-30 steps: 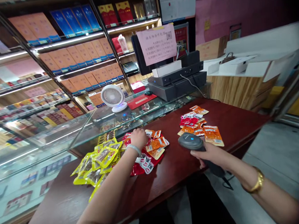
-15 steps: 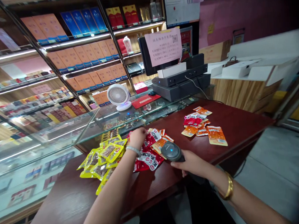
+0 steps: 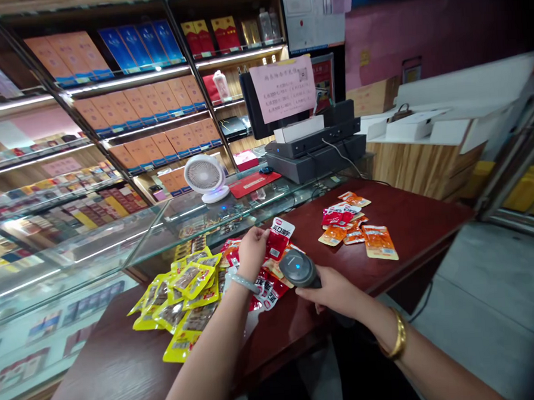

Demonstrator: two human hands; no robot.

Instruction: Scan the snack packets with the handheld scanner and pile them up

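Observation:
Pinched in my left hand is a red and white snack packet, held up above the pile with its printed face showing. My right hand is wrapped round the handle of a dark grey barcode scanner, its head close to that packet with a small blue light on top. Under and behind my left hand lie more red packets and some orange ones, partly hidden. To the left is a heap of yellow-edged clear packets with brown food inside.
On the right of the dark red table lies a second group of orange and red packets. Behind stands a glass display counter with a white fan, a red mat and a cash register.
My left hand has lifted a red and white packet out of the pile and brought it near the scanner. The view has shifted slightly; my right hand keeps hold of the scanner.

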